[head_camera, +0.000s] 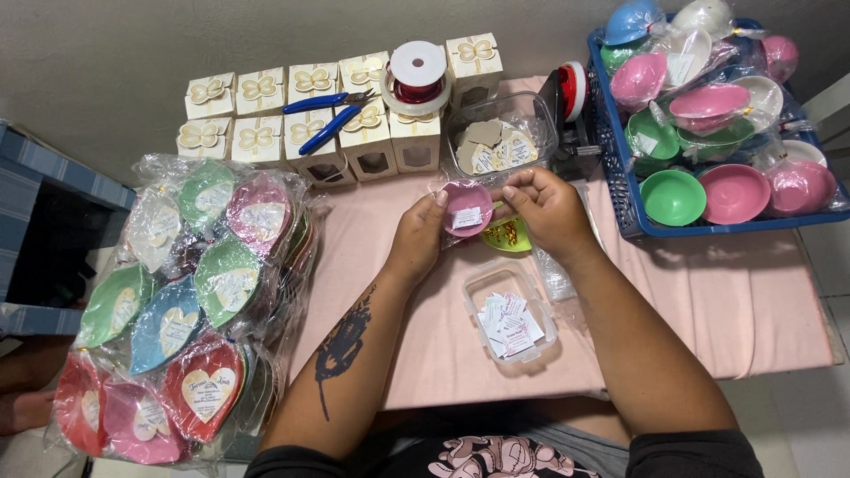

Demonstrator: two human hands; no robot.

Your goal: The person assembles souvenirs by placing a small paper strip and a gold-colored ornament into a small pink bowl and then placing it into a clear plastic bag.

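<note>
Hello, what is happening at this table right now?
A person holds a small pink dish wrapped in clear plastic, the left hand under it and the right hand at its edge. A green dish with gold bits lies below. Nearby are a clear box of paper tags, white gift boxes and a blue basket of bowls.

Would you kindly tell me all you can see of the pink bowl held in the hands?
The pink bowl is small, round and looks like glossy plastic, wrapped in clear film. A white label sits inside it. It is tilted so its hollow faces the camera, held above the pink table. The left hand grips its left rim, the right hand its right side. A green dish lies just below.
</note>
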